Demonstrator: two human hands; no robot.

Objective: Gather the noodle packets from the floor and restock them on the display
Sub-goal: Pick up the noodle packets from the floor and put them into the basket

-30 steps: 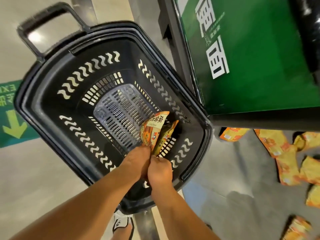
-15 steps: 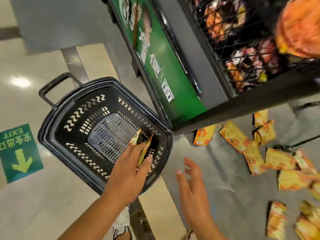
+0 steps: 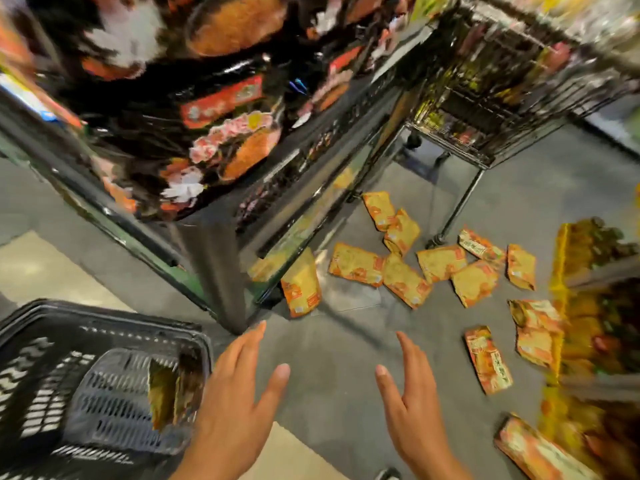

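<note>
Several orange-yellow noodle packets (image 3: 405,278) lie scattered on the grey floor at the right, between the display stands. Two packets (image 3: 173,389) stand on edge inside the black plastic basket (image 3: 41,358) at the lower left. My left hand (image 3: 239,393) hovers open beside the basket's right rim, holding nothing. My right hand (image 3: 412,393) is open too, fingers spread above bare floor, short of the nearest packet (image 3: 488,362). The view is blurred by head motion.
A black display bin (image 3: 194,126) full of dark noodle packs fills the upper left. A wire rack on thin legs (image 3: 485,109) stands at the upper right. Shelves of yellow packs (image 3: 588,306) line the right edge.
My left hand has let go of the packets, which now stand in the basket. Both hands have opened and moved right toward the floor packets. The view has swung up and right.
</note>
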